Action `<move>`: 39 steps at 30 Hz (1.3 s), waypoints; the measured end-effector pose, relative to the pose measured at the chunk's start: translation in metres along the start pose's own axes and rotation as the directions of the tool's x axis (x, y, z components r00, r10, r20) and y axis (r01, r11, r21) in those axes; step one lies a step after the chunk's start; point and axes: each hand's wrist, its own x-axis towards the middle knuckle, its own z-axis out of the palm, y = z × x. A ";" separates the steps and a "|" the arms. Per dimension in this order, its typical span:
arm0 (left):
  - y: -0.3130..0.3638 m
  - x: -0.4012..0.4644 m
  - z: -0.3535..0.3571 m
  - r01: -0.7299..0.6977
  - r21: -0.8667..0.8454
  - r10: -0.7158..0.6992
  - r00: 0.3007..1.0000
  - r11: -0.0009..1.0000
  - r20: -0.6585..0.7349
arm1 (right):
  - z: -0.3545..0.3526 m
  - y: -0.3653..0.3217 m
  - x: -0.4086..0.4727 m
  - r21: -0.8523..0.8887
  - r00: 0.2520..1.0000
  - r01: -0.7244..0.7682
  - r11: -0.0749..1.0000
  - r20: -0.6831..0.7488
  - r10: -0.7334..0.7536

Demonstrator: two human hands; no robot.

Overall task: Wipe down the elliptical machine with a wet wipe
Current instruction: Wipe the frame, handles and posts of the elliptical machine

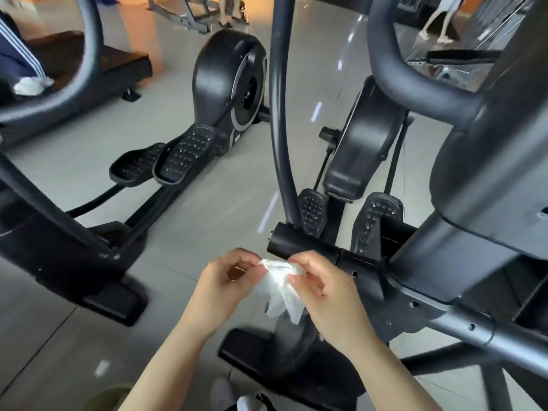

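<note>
A crumpled white wet wipe (277, 287) hangs between both hands in the lower middle of the head view. My left hand (225, 287) pinches its left side with curled fingers. My right hand (324, 290) pinches its right side. The black elliptical machine (462, 262) fills the right half, with its curved swing arm (278, 114), a horizontal pivot tube (299, 243) just beyond my hands, and two studded pedals (373, 223). The wipe touches no part of the machine that I can see.
A second elliptical (228, 93) stands to the left with its own pedals (181, 155). Another person in a striped sleeve holds a white wipe (31, 84) at the far left. Grey tiled floor (201, 203) runs between the machines. My shoe (222, 393) shows at the bottom.
</note>
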 end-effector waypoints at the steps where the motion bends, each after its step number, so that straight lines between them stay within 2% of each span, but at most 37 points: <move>1: 0.001 0.001 0.002 -0.019 0.022 0.019 1.000 1.000 -0.023 | -0.003 0.000 0.001 -0.040 0.996 0.055 0.998 -0.072 -0.057; 4: 0.002 0.004 0.008 -0.051 0.093 0.060 0.993 0.994 -0.103 | -0.016 0.005 0.007 -0.261 0.917 0.208 0.943 -0.284 -0.281; 6: 0.004 0.007 0.012 -0.091 0.124 0.107 0.986 0.988 -0.125 | -0.022 0.007 0.017 -0.384 0.874 0.221 0.897 -0.330 -0.357; 7: 0.008 0.009 0.013 -0.115 0.135 0.132 0.984 0.984 -0.122 | -0.022 0.009 0.025 -0.457 0.870 0.225 0.860 -0.303 -0.389; 10: 0.020 0.019 0.013 -0.176 0.175 0.198 0.973 0.969 -0.119 | -0.014 0.009 0.049 -0.622 0.942 0.191 0.759 -0.100 -0.319; 11: 0.025 0.021 0.012 -0.189 0.183 0.214 0.969 0.965 -0.124 | -0.009 0.008 0.057 -0.629 0.960 0.185 0.755 -0.047 -0.275; 15: 0.028 0.028 0.007 -0.182 0.197 0.209 0.969 0.963 -0.130 | 0.011 0.006 0.093 -0.632 0.986 0.135 0.763 0.010 -0.166; 20: 0.019 0.035 -0.001 -0.166 0.191 0.196 0.970 0.967 -0.146 | 0.032 0.010 0.112 -0.639 0.993 0.114 0.760 0.049 -0.108; 22: 0.021 0.041 -0.008 -0.171 0.159 0.198 0.966 0.972 -0.167 | 0.022 0.010 0.117 -0.559 0.996 0.071 0.826 -0.009 -0.092; 25: 0.037 0.062 -0.017 -0.207 0.119 0.231 0.945 0.971 -0.234 | -0.008 -0.015 0.127 -0.245 0.980 -0.015 0.969 -0.198 -0.035; 28: 0.066 0.081 -0.019 -0.297 0.090 0.310 0.909 0.951 -0.277 | -0.028 -0.045 0.148 0.046 0.947 0.067 0.997 -0.316 -0.049; 30: 0.086 0.094 -0.022 -0.382 0.075 0.388 0.882 0.921 -0.268 | -0.030 -0.065 0.164 0.071 0.874 0.180 0.981 -0.468 -0.126; 31: 0.096 0.101 -0.026 -0.420 0.070 0.423 0.868 0.905 -0.260 | -0.032 -0.076 0.174 -0.018 0.800 0.265 0.964 -0.554 -0.230; 32: 0.104 0.108 -0.030 -0.452 0.071 0.455 0.853 0.889 -0.255 | -0.034 -0.088 0.185 -0.150 0.689 0.360 0.921 -0.623 -0.371; 34: 0.119 0.130 -0.041 -0.505 0.078 0.507 0.825 0.860 -0.250 | -0.041 -0.116 0.215 -0.420 0.434 0.489 0.764 -0.643 -0.631; 35: 0.127 0.142 -0.047 -0.522 0.071 0.522 0.817 0.850 -0.246 | -0.046 -0.133 0.232 -0.541 0.331 0.495 0.680 -0.606 -0.723; 36: 0.134 0.155 -0.053 -0.533 0.058 0.530 0.813 0.844 -0.242 | -0.049 -0.144 0.252 -0.646 0.271 0.461 0.608 -0.550 -0.790; 37: 0.142 0.169 -0.061 -0.543 0.039 0.536 0.812 0.839 -0.231 | -0.053 -0.153 0.274 -0.730 0.258 0.411 0.546 -0.481 -0.838; 38: 0.146 0.186 -0.069 -0.548 0.018 0.540 0.817 0.836 -0.203 | -0.056 -0.157 0.294 -0.777 0.305 0.366 0.512 -0.420 -0.855; 39: 0.147 0.200 -0.076 -0.551 0.015 0.546 0.822 0.834 -0.160 | -0.055 -0.160 0.304 -0.782 0.417 0.312 0.539 -0.397 -0.818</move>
